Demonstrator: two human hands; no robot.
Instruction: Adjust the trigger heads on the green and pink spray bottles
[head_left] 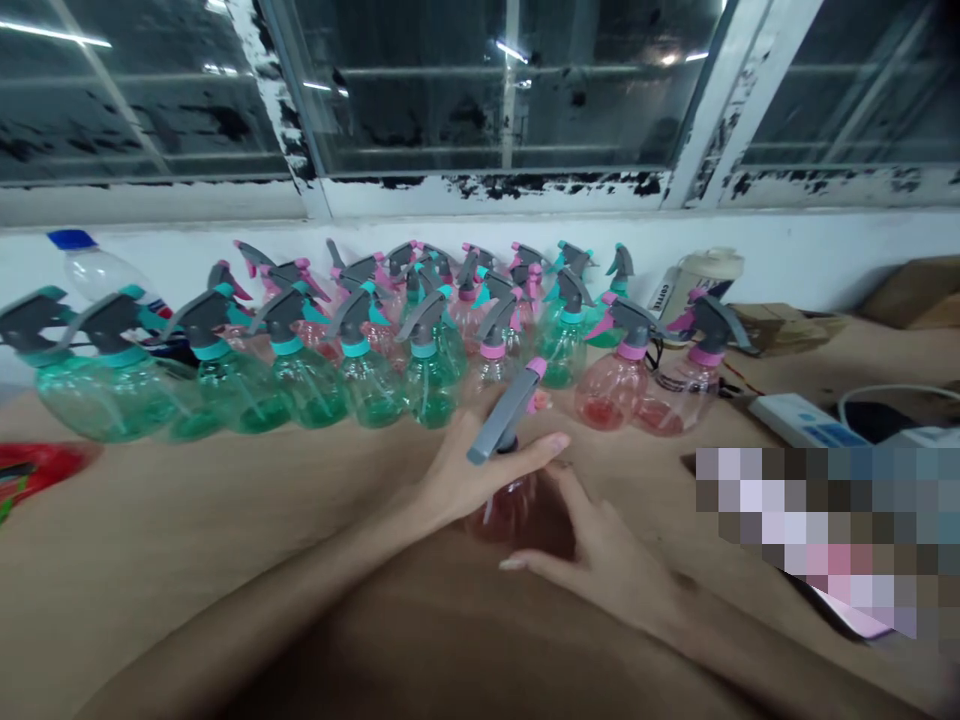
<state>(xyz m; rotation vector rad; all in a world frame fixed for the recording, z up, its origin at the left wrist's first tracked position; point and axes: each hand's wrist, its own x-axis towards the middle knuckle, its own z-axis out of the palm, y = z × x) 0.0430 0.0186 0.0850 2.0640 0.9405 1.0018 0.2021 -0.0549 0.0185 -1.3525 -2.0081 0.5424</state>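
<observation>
A pink see-through spray bottle [514, 510] with a grey trigger head [506, 415] stands on the wooden table [225, 520] in front of me. My left hand [480, 475] wraps round its neck just below the trigger. My right hand [592, 550] curls round the bottle's body from the right. Both hands grip the same bottle.
Behind it stand several green spray bottles [225, 385] and pink spray bottles [622, 385] in rows against the white wall. A clear water bottle with a blue cap [90, 270] lies far left. A white power strip [795, 420] and cardboard boxes [787, 325] are at the right.
</observation>
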